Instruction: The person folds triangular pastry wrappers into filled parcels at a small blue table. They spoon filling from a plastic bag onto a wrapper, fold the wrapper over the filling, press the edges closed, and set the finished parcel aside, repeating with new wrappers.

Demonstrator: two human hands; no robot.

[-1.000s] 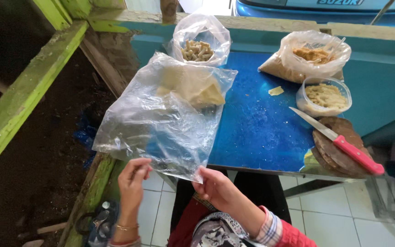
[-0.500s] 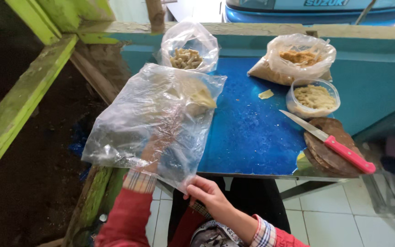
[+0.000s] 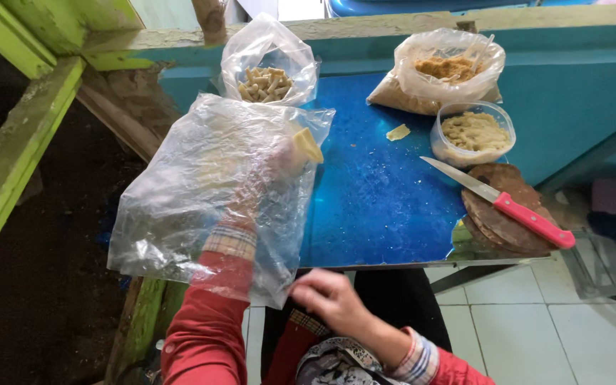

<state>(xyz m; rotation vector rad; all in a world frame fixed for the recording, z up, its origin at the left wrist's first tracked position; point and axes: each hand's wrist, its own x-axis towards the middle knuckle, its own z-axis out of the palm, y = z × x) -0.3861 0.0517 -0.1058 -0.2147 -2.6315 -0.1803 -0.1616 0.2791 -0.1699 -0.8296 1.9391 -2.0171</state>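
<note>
On the table, the large bag lay at nine o'clock, the knife at three, two smaller bags at twelve.

Daylight falls on scuffed blue tabletop before us, teal wall rising at far side. Weathered green timber beams run along left, dark ground beneath them. White tiled floor spreads near right, under table edge.
</note>
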